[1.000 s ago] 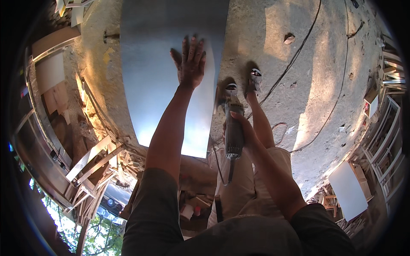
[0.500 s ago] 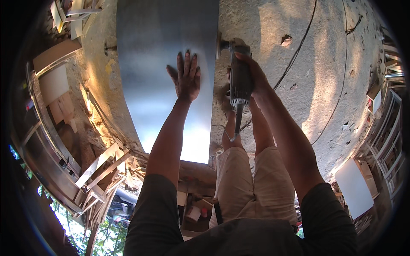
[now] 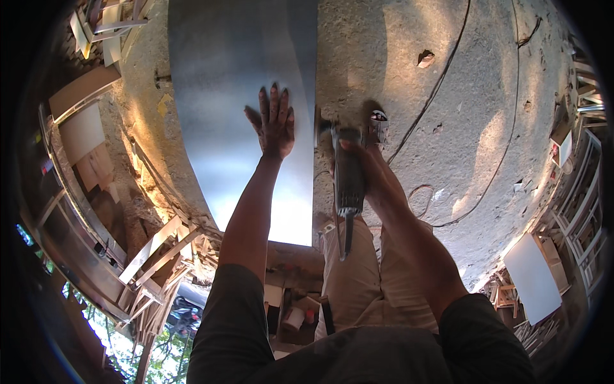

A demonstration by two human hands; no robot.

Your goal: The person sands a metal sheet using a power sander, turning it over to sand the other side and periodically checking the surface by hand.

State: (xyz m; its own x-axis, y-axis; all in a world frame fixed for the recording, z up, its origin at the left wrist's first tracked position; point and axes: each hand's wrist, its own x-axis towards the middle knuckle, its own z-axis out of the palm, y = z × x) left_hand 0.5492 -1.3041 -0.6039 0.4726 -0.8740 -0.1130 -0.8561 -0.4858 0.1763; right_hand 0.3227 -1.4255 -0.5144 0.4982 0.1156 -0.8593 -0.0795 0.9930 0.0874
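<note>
My left hand [image 3: 275,133] lies palm down with fingers spread on a long, smooth grey panel [image 3: 217,83]. The panel's near end gleams with bright reflected light. In my right hand [image 3: 360,153] is a dark angle grinder [image 3: 349,185], gripped around its body, its rear end pointing toward me. Its head sits close to the panel's right edge; whether the disc touches that edge I cannot tell. The power cord hangs from the grinder's rear.
A dark cable [image 3: 430,102] runs over the rough concrete ground [image 3: 486,77] on the right. Wood scraps [image 3: 160,262] are piled at the left. A white board [image 3: 532,278] leans at the right. My foot [image 3: 378,121] stands just beyond the grinder.
My right hand has drawn the grinder toward me along the panel's right edge. My left hand stays flat on the panel, shifted slightly in the picture.
</note>
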